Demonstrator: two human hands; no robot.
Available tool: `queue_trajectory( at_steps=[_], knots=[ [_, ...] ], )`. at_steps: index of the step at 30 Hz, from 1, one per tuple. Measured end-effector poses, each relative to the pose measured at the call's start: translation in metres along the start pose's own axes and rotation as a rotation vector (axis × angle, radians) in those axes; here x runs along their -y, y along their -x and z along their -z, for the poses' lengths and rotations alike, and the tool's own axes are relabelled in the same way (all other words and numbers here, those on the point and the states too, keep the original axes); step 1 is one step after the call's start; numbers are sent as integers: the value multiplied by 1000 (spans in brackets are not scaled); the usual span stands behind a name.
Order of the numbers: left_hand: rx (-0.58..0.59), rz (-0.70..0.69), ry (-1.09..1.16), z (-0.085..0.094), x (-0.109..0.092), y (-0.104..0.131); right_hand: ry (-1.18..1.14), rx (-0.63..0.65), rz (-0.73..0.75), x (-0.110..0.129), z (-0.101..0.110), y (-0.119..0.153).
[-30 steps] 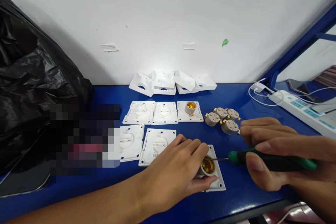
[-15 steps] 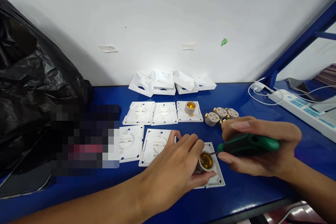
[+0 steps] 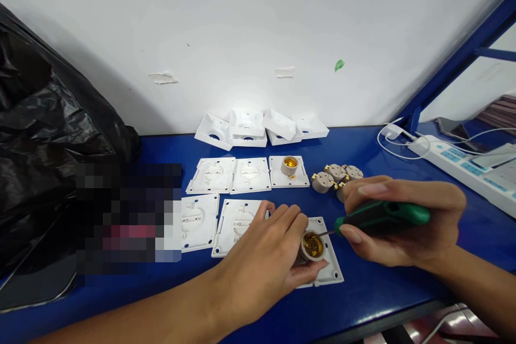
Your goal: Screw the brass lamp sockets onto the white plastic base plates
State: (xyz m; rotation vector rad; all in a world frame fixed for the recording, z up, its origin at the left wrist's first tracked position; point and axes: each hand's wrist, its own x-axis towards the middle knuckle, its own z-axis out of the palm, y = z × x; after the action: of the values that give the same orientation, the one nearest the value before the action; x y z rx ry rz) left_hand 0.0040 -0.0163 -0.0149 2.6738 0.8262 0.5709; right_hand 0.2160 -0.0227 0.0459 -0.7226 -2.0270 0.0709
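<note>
A round lamp socket with a brass-coloured inside (image 3: 313,246) stands on a white square plate (image 3: 331,258) near the table's front. My left hand (image 3: 270,252) is wrapped round the socket's left side, fingers behind it and thumb in front. My right hand (image 3: 403,220) grips a green and black screwdriver (image 3: 381,216). The screwdriver's thin shaft slants left and its tip is inside the socket; what the tip touches is too small to tell. Another plate with a socket (image 3: 289,165) lies behind my left hand.
Several bare white plates (image 3: 250,173) lie left and behind. White box covers (image 3: 246,122) rest against the wall. Loose sockets (image 3: 323,183) sit behind my right hand. A power strip (image 3: 463,166) is at right, a black plastic bag (image 3: 60,102) at left.
My right hand has drawn back slightly to the right, and more of the screwdriver's shaft shows. My left hand still holds the socket. The whole view has shifted a little.
</note>
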Motion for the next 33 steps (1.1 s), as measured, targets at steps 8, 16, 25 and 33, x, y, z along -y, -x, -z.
queue_trajectory(
  at_steps=[8,16,25,33],
  knots=[
    [33,-6,-47,0,0,0,-2,111,-89,-2,5,3],
    [70,11,-32,5,-3,-1,10,77,-81,-1,4,5],
    [52,-1,-46,2,-1,0,-8,79,-121,-5,7,6],
    [54,-1,-52,1,-2,0,48,66,-74,-1,4,4]
  ],
)
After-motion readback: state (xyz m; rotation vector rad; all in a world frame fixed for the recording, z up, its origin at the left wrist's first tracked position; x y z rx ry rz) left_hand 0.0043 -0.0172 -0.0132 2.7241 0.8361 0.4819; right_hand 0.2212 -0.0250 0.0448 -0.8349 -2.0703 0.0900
